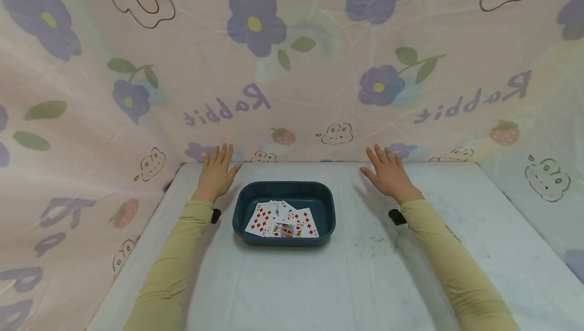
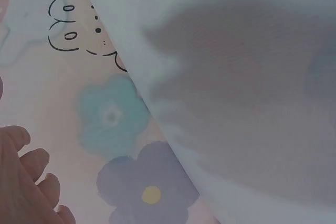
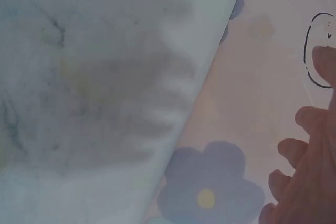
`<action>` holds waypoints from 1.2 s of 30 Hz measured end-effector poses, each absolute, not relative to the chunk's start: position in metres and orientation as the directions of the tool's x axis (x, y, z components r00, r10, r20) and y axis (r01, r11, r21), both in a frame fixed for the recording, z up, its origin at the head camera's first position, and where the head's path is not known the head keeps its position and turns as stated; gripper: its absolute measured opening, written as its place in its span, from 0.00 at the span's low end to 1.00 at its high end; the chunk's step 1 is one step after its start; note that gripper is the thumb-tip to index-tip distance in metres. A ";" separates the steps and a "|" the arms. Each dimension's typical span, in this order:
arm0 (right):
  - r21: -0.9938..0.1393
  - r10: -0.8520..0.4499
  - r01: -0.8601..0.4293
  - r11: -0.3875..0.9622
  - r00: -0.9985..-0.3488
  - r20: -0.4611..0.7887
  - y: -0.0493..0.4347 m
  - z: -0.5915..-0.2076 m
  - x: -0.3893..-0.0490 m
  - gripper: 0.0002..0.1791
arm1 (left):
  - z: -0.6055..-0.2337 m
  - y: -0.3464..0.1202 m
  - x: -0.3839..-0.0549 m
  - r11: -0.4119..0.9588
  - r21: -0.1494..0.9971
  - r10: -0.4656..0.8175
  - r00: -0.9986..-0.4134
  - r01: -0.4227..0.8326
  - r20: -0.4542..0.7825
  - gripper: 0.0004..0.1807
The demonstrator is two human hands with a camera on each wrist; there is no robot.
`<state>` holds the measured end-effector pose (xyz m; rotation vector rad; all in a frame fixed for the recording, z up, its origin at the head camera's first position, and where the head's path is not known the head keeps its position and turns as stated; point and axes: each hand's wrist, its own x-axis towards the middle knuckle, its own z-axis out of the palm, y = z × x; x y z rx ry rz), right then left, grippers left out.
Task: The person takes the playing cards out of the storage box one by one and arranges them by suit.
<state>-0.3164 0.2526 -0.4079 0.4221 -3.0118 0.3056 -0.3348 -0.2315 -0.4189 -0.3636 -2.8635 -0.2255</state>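
A dark blue rectangular tub (image 1: pixel 315 190) sits on the white table, with several playing cards (image 1: pixel 261 218) lying loosely overlapped inside it. Red diamond cards and a face card show on top; those underneath are partly hidden. To the tub's left, my left hand (image 1: pixel 216 176) is held out with fingers spread, touching no object. On the other side, my right hand (image 1: pixel 388 174) is likewise spread and holds nothing. The wrist views show the left hand (image 2: pixel 26 182) and the right hand (image 3: pixel 307 166) at the frame edges, their shadows falling on the table.
The white tabletop (image 1: pixel 292 285) carries dark smudges (image 1: pixel 376 247) right of the tub. A patterned curtain (image 1: pixel 315 82) with flowers and rabbits hangs behind the table's far edge and along both sides. Each wrist wears a black strap (image 1: pixel 397 216) over a yellow-green sleeve (image 1: pixel 449 260).
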 end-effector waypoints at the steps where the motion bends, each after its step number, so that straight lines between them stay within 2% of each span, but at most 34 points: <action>1: -0.185 -0.266 -0.283 0.941 -0.958 0.109 0.253 -0.408 -0.316 0.40 | -0.419 -0.232 -0.335 0.958 0.117 0.224 -0.939 0.261 0.259 0.38; 12: -0.172 -0.269 -0.284 0.943 -0.958 0.104 0.255 -0.400 -0.309 0.39 | -0.415 -0.231 -0.331 0.955 0.105 0.240 -0.932 0.276 0.273 0.37; 20: -0.192 -0.287 -0.319 0.928 -0.941 0.177 0.255 -0.393 -0.306 0.38 | -0.407 -0.233 -0.322 0.954 0.090 0.251 -0.925 0.287 0.285 0.37; 24: -0.209 -0.314 -0.368 0.906 -0.916 0.251 0.253 -0.386 -0.302 0.37 | -0.399 -0.235 -0.314 0.937 0.152 0.264 -0.921 0.316 0.286 0.38; 29: -0.265 -0.346 -0.435 0.861 -0.881 0.322 0.249 -0.374 -0.296 0.36 | -0.384 -0.239 -0.299 0.881 0.305 0.296 -0.925 0.361 0.240 0.39; 36: -0.395 -0.355 -0.460 0.795 -0.881 0.312 0.242 -0.358 -0.288 0.35 | -0.364 -0.242 -0.282 0.797 0.483 0.328 -0.931 0.363 0.158 0.37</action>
